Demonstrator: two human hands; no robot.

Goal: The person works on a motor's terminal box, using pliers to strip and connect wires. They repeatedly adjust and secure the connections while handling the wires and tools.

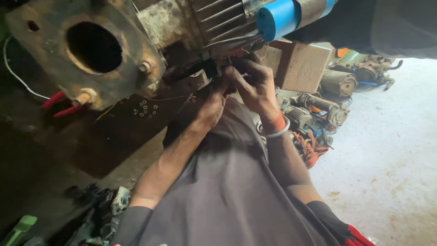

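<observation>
Currently both the left hand (211, 107) and right hand (255, 84) pinch the wiring (226, 57) at the rusty motor (182, 27), connection apparently unfinished, with wires loose.

One brown cardboard box (302, 66) stands at upper middle right, just behind the person's hands and under the blue-capped end of the machine. It is roughly square-faced, plain tan-brown, its surface dusty and scuffed, with a paler strip along its top edge. No readable label shows on it. There are no signs, screens or other packages in view.
</observation>
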